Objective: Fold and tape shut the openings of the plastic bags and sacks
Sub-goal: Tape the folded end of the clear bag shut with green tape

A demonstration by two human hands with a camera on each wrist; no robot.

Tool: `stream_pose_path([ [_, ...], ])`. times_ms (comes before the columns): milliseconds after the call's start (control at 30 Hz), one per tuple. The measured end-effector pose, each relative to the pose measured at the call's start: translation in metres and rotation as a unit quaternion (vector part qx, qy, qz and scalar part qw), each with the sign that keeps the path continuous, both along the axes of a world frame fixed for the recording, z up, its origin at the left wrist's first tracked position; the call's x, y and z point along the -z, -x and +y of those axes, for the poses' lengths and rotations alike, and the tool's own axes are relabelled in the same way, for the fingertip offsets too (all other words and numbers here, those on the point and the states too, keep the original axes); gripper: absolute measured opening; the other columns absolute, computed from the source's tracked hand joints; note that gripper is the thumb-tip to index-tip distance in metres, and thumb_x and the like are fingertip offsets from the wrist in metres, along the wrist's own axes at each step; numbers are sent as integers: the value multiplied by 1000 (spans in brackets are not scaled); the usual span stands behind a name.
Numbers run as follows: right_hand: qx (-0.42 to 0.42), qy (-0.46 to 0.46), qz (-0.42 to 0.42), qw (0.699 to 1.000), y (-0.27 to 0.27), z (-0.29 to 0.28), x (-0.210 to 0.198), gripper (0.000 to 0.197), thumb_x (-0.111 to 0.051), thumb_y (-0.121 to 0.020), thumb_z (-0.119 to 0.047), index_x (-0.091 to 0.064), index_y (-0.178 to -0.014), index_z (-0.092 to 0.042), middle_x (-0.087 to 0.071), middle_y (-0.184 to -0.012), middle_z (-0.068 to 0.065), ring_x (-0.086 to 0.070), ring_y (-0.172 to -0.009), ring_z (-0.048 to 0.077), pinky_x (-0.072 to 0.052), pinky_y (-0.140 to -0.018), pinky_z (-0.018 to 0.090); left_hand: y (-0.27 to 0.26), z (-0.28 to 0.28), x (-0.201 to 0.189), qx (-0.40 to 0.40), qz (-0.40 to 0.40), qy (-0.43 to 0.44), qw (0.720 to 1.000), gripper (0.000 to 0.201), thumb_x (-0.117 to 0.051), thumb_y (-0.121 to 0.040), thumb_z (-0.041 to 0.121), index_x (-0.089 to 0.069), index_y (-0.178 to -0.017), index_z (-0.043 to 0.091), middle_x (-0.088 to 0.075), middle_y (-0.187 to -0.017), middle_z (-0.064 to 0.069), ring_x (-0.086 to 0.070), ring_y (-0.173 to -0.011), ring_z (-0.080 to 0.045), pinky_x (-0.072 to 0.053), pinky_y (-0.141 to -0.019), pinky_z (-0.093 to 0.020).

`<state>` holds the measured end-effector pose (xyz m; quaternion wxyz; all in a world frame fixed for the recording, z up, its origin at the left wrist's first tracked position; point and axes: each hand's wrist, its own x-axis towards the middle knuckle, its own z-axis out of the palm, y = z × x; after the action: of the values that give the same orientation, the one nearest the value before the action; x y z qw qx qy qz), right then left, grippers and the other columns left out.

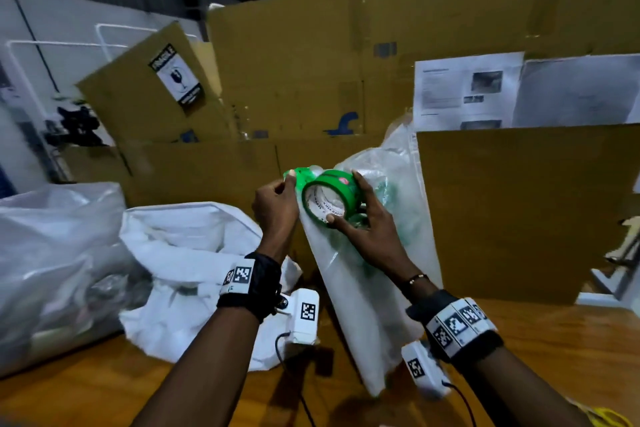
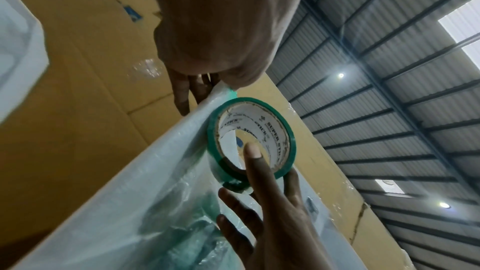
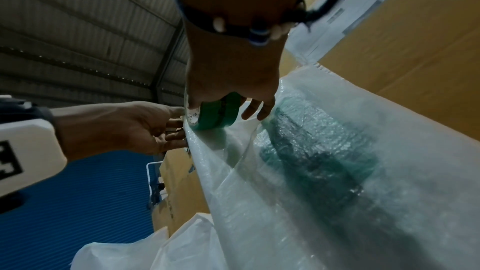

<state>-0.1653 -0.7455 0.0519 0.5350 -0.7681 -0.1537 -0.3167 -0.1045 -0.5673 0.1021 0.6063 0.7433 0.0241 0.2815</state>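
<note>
A tall translucent white bag [image 1: 360, 291] stands tilted on the table, with a green bubble-wrapped thing [image 3: 319, 157] inside it. My left hand [image 1: 287, 184] pinches the bag's folded top edge, thumb on the free green tape end [image 1: 300, 177] and fingers [image 2: 185, 91] behind the plastic. My right hand [image 1: 343, 196] grips the green tape roll [image 1: 329, 194] against the bag just right of that, thumb on the white core's rim [image 2: 255, 151] and fingers over the far side. The left wrist view shows the roll [image 2: 250, 139] pressed against the bag [image 2: 124, 196]. In the right wrist view the roll [image 3: 218, 113] lies under my palm.
An open white sack [image 1: 194, 253] and a clear filled bag [image 1: 52, 253] lie to the left on the wooden table [image 1: 104, 392]. Cardboard walls [image 1: 311, 80] stand behind, a cardboard panel [image 1: 519, 211] to the right, with printed sheets [image 1: 467, 90] above it.
</note>
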Motion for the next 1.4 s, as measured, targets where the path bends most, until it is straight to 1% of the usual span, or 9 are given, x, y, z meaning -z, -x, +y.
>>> stream_pose_path([
  [133,-23,11,0,1000,-14,57,11,92,-91,-80,-42,-37,-155,-42,-63,-139,-6,-67,-109,2,-59,-87,23,-8,70,21,-12,-7,-23,1000,47,-58,-80,69,-70,-97,27,-74,-87,7,-73,-91,-29,-62,-80,-49],
  [233,-31,21,-13,999,-22,98,28,88,-94,-79,-36,-43,-151,-34,-65,-136,-4,-68,-110,6,-59,-88,26,-10,118,42,-11,-17,-104,994,34,-58,-89,57,-68,-111,32,-74,-94,8,-73,-95,-26,-60,-85,-47],
  [433,-59,25,42,997,-29,141,66,84,-91,-80,-38,-43,-149,-41,-65,-131,-9,-67,-110,5,-57,-89,25,-2,183,78,7,75,-146,986,17,-71,-95,37,-66,-104,24,-76,-93,1,-71,-93,-24,-55,-82,-39],
  [600,-85,70,96,989,-13,150,128,71,-85,-88,-37,-44,-146,-42,-65,-132,-9,-64,-114,1,-56,-93,29,30,211,159,46,141,-146,978,14,-74,-95,26,-62,-97,18,-74,-89,-4,-70,-85,-25,-50,-72,-37],
  [700,-105,97,137,980,8,142,174,69,-85,-88,-35,-48,-147,-37,-63,-132,-16,-62,-115,0,-53,-95,29,64,210,214,71,202,-147,966,15,-74,-95,26,-63,-99,16,-74,-84,-4,-68,-73,-16,-46,-67,-32],
  [867,-128,137,198,962,46,108,228,69,-85,-87,-37,-51,-148,-32,-60,-139,-16,-59,-122,-6,-48,-95,17,103,191,296,108,244,-175,948,22,-80,-86,31,-62,-97,27,-74,-80,3,-73,-79,-25,-57,-70,-40],
  [1033,-152,162,245,944,72,70,258,68,-82,-91,-31,-49,-150,-29,-59,-145,-9,-60,-129,5,-49,-100,19,135,154,334,143,225,-280,922,49,-72,-90,24,-57,-134,37,-76,-106,0,-70,-97,-26,-53,-79,-39],
  [1200,-177,189,282,924,87,37,282,76,-86,-87,-30,-47,-152,-29,-57,-146,-3,-59,-129,4,-51,-100,21,158,127,362,155,275,-326,891,49,-66,-95,29,-59,-143,36,-74,-124,-5,-65,-117,-34,-51,-93,-46],
  [1400,-187,210,275,919,97,28,308,84,-86,-81,-51,-46,-152,-35,-56,-147,3,-58,-132,21,-53,-107,44,181,112,377,146,326,-304,883,38,-65,-96,30,-66,-133,39,-74,-120,-8,-64,-118,-36,-51,-96,-51],
])
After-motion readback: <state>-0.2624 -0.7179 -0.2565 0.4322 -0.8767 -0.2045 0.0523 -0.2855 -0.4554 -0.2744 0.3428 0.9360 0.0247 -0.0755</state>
